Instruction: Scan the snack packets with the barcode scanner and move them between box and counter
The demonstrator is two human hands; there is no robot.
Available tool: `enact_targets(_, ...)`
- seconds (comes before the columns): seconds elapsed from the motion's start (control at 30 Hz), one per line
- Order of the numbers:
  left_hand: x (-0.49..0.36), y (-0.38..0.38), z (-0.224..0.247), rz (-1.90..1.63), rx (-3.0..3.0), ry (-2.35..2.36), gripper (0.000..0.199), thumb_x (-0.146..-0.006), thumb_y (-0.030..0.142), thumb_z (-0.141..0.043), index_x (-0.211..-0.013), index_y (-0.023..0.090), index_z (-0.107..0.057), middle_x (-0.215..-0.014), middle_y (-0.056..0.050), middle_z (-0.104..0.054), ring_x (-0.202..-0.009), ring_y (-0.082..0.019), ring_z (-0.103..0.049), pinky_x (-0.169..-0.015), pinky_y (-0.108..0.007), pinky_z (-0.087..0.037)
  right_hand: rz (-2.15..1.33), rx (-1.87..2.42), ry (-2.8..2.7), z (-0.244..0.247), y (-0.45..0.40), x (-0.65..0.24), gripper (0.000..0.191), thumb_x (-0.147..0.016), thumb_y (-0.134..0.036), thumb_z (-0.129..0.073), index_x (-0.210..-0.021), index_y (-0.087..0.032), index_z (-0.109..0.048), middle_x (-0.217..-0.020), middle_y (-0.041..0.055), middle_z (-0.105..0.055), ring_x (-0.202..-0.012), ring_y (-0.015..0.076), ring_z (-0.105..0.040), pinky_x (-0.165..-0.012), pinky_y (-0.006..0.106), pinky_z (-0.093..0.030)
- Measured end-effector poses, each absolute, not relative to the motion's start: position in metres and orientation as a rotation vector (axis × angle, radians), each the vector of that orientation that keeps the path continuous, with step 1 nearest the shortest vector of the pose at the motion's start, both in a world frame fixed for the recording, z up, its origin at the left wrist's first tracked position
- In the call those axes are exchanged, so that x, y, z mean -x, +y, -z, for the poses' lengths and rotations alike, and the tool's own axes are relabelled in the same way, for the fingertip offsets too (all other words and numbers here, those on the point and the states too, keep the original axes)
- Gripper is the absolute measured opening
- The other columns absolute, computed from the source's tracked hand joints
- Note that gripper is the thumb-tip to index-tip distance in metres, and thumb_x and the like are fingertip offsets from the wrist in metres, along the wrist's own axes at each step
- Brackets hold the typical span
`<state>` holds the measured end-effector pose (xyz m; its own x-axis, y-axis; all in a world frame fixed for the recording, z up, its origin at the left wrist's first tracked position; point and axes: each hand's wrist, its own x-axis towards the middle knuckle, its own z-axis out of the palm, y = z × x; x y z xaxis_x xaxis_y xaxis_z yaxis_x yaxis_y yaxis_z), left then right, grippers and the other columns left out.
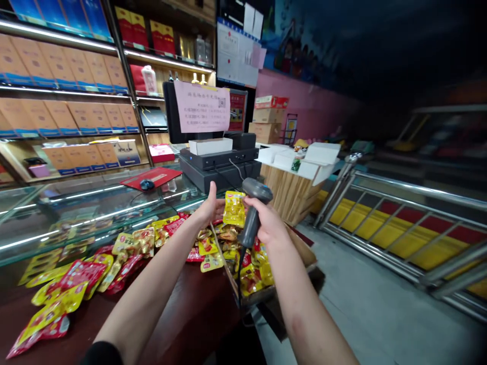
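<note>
My right hand (269,223) is closed round the handle of a dark grey barcode scanner (251,223), whose cable hangs down. A small yellow snack packet (234,209) is upright between my hands; its right edge meets my right thumb tip. My left hand (211,207) is open, thumb pointing up and apart from the packet, with the fingers reaching towards the packet's left edge, their tips partly hidden. Below, an open cardboard box (225,261) holds many yellow and red packets. More packets (81,276) lie in a long heap on the dark counter to the left.
Beyond the hands stand a black cash drawer (213,175) and a monitor with a pink paper sign (203,109). A glass display counter (95,203) carries a mouse (146,184) on a red mat. Metal railings (388,203) run along the right; shelves of boxed goods fill the back left.
</note>
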<state>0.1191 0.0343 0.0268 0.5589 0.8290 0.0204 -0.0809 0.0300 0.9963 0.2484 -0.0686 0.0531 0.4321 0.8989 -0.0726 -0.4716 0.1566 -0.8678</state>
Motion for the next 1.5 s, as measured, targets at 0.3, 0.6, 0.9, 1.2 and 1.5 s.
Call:
enact_targets(0.3, -0.085, 0.032, -0.005, -0.691, -1.135, 0.878, 0.101, -0.063, 0.089, -0.021, -0.109, 0.012, -0.066, -0.114, -0.017, -0.065, -0.100, -0.029, -0.061, -0.079, -0.033, -0.047, -1.069, 1.003, -0.532, -0.031, -0.069, -0.239, 0.025, -0.053, -0.024, -0.074, -0.075, -0.015, -0.068, -0.077, 0.0021, -0.070, -0.075, 0.0150, -0.062, -0.060, 0.022, -0.045)
enact_targets(0.6, 0.039, 0.009, 0.013, -0.811, -1.037, 1.010, 0.100, -0.071, 0.084, -0.016, -0.125, 0.010, -0.057, -0.131, -0.020, -0.053, -0.117, -0.031, -0.052, -0.095, -0.038, -0.041, -1.315, 1.038, -0.616, -0.003, -0.054, -0.149, 0.025, -0.054, -0.025, -0.075, -0.075, -0.015, -0.067, -0.067, 0.0003, -0.066, -0.060, 0.0108, -0.056, -0.054, 0.022, -0.042)
enact_targets(0.9, 0.120, -0.008, 0.032, -1.070, -0.888, 1.191, 0.099, -0.075, 0.080, -0.014, -0.130, 0.007, -0.051, -0.136, -0.020, -0.048, -0.122, -0.030, -0.049, -0.094, -0.035, -0.043, -1.475, 1.149, -0.760, 0.034, -0.033, -0.069, 0.021, -0.057, -0.028, -0.073, -0.071, -0.016, -0.063, -0.057, -0.0036, -0.058, -0.048, 0.0086, -0.048, -0.046, 0.022, -0.038)
enact_targets(1.2, 0.139, 0.008, 0.061, -1.161, -0.802, 1.300, 0.093, -0.075, 0.079, -0.027, -0.127, 0.006, -0.052, -0.136, -0.023, -0.047, -0.117, -0.031, -0.053, -0.089, -0.035, -0.047, -1.588, 1.175, -0.743, 0.068, 0.007, -0.028, 0.010, -0.060, -0.020, -0.069, -0.062, -0.016, -0.060, -0.048, -0.0046, -0.054, -0.046, 0.0090, -0.049, -0.050, 0.023, -0.042)
enact_targets(1.5, 0.138, 0.012, 0.066, -1.127, -0.797, 1.281, 0.054, -0.082, 0.058, -0.051, -0.105, 0.011, -0.062, -0.116, -0.018, -0.063, -0.107, -0.024, -0.060, -0.086, -0.031, -0.049, -1.690, 1.205, -0.607, 0.084, 0.018, -0.025, 0.011, -0.065, -0.019, -0.064, -0.075, -0.015, -0.065, -0.073, 0.0038, -0.070, -0.070, 0.0145, -0.065, -0.054, 0.022, -0.046)
